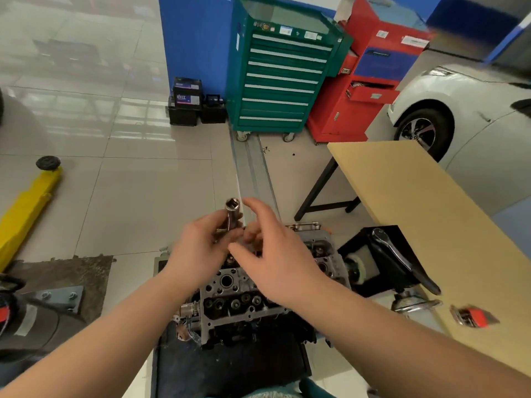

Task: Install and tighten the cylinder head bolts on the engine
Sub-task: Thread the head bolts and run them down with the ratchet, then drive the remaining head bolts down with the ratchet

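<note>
The left hand [201,242] is curled tight round a shiny silver metal socket [232,209], a long tube whose open end points up and away; the right hand [275,254] is just beside it with its fingers spread and loose, and I cannot tell if its lower fingers touch the tool or hold a small part behind the left hand. Both hands are up in the air over the grey metal engine head [230,294], which sits low in front of the person on a dark mat [201,369]; its round bolt holes look dark, and I cannot tell if any bolts are in them yet.

The chrome ratchet handle with a black grip [402,257] lies apart from the hands, on a black box [370,239] by the light brown wooden worktop [431,202]; so I think the person is getting the tool ready, and tightening has not begun.

What could go wrong: the socket is smooth, so it could slip and fall into the engine head; if it is pushed onto the handle only partway, it could pop off a bolt when turned hard; a small part let go here could drop into an open hole and be hard to fish out.
</note>
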### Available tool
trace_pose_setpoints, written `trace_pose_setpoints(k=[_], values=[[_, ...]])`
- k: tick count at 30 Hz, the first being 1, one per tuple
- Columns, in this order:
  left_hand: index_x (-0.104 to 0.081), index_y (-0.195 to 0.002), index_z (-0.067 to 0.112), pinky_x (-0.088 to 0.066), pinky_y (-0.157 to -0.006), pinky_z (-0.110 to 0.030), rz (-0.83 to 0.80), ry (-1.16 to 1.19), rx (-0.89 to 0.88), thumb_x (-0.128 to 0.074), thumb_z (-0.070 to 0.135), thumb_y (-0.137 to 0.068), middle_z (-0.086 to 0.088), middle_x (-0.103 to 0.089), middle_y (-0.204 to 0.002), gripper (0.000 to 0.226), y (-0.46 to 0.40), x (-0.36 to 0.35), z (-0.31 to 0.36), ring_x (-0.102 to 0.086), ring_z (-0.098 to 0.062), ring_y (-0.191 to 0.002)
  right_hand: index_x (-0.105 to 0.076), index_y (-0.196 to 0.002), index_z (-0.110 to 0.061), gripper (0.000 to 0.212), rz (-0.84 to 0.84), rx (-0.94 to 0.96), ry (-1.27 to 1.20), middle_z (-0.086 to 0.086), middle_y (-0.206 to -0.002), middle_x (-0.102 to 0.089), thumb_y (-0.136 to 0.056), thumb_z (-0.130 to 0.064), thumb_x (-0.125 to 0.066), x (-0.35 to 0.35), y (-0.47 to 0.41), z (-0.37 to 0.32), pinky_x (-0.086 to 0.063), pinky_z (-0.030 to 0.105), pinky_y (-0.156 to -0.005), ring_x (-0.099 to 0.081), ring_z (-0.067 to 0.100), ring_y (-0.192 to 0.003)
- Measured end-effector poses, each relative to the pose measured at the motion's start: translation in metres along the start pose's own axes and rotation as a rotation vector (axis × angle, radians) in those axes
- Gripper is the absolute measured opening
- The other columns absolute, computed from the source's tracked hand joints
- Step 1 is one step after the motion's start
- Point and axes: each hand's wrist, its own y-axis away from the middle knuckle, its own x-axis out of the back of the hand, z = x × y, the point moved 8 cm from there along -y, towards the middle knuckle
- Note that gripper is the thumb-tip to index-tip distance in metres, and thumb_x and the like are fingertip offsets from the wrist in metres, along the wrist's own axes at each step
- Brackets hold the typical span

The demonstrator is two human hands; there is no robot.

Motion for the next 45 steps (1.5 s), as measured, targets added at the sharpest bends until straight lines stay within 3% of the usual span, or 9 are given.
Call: trace_pose_setpoints(k=[2,5,8,12,17,28,33,38,45], values=[[-0.067,-0.105,0.049,-0.055,-0.082,-0.01,-0.029,0.038,0.008,-0.075,0.025,-0.096,0.029,-0.072,-0.106,0.027,-0.008,-0.023,0.011,-0.07,0.006,-0.101,-0.024,-0.15,-0.052,0.066,-0.004,-0.12,-0.044,-0.02,-0.097,-0.06,-0.092,-0.056,-0.056,0.004,0.023,0.047,-0.054,0.03,-0.078,-0.061,0.001,-0.088],[-0.067,-0.104,0.051,-0.048,-0.082,-0.001,-0.118,0.118,0.064,-0.077,0.021,-0.095,0.027,-0.075,-0.105,0.032,-0.025,-0.068,0.031,-0.069,0.008,-0.103,-0.048,-0.139,-0.046,0.048,-0.064,-0.371,-0.063,-0.022,-0.099,-0.063,-0.094,-0.053,-0.062,0.01,0.06,0.132,-0.051,0.022,-0.079,-0.061,-0.003,-0.09],[-0.071,-0.104,0.043,-0.048,-0.082,-0.001,-0.167,0.204,0.092,-0.078,0.013,-0.093,0.02,-0.078,-0.1,0.033,-0.043,-0.116,0.053,-0.072,0.004,-0.098,-0.064,-0.125,-0.036,0.031,-0.026,-0.606,-0.13,-0.018,-0.1,-0.065,-0.095,-0.042,-0.068,0.028,0.1,0.22,-0.052,0.021,-0.076,-0.062,0.0,-0.09],[-0.075,-0.104,0.029,-0.054,-0.081,-0.008,-0.175,0.25,0.194,-0.08,0.009,-0.091,0.014,-0.08,-0.096,0.024,-0.056,-0.179,0.067,-0.075,-0.001,-0.094,-0.069,-0.119,-0.03,0.025,0.049,-0.73,-0.26,-0.011,-0.099,-0.071,-0.095,-0.034,-0.071,0.055,0.145,0.308,-0.056,0.027,-0.076,-0.068,0.007,-0.09],[-0.076,-0.098,0.027,-0.057,-0.079,-0.015,-0.123,0.19,0.324,-0.081,0.011,-0.091,0.01,-0.081,-0.095,0.018,-0.063,-0.237,0.066,-0.076,-0.006,-0.092,-0.071,-0.112,-0.03,0.017,0.046,-0.729,-0.397,-0.009,-0.095,-0.075,-0.095,-0.028,-0.072,0.082,0.159,0.375,-0.053,0.019,-0.068,-0.071,0.004,-0.083],[-0.074,-0.104,0.021,-0.058,-0.098,-0.042,0.116,0.111,0.459,-0.077,0.008,-0.094,0.004,-0.081,-0.098,0.017,-0.06,-0.268,0.069,-0.077,-0.016,-0.098,-0.07,-0.108,-0.031,0.012,0.005,-0.682,-0.436,-0.004,-0.093,-0.076,-0.097,-0.025,-0.071,0.155,0.137,0.494,-0.06,0.035,-0.077,-0.073,0.014,-0.088],[-0.075,-0.098,0.028,-0.06,-0.09,-0.039,0.18,0.038,0.454,-0.077,0.011,-0.095,0.003,-0.081,-0.094,0.018,-0.05,-0.264,0.075,-0.076,-0.016,-0.094,-0.068,-0.118,-0.026,0.021,0.041,-0.605,-0.254,-0.01,-0.101,-0.069,-0.098,-0.026,-0.069,0.165,0.115,0.536,-0.05,0.021,-0.059,-0.067,0.008,-0.085],[-0.073,-0.1,0.025,-0.053,-0.072,-0.017,0.158,-0.018,0.46,-0.076,0.01,-0.095,0.012,-0.08,-0.088,0.016,-0.042,-0.274,0.071,-0.075,0.0,-0.085,-0.061,-0.132,-0.026,0.04,-0.004,-0.48,0.001,-0.01,-0.113,-0.053,-0.094,-0.023,-0.071,0.152,0.084,0.555,-0.05,0.027,-0.077,-0.06,0.013,-0.096],[-0.071,-0.103,0.025,-0.057,-0.086,-0.031,0.149,-0.003,0.472,-0.074,0.009,-0.097,0.009,-0.081,-0.093,0.017,-0.046,-0.28,0.064,-0.077,-0.005,-0.091,-0.052,-0.14,-0.022,0.052,-0.031,-0.501,0.094,0.0,-0.126,-0.055,-0.092,-0.012,-0.069,0.135,0.063,0.573,-0.056,0.039,-0.086,-0.056,0.02,-0.105]])
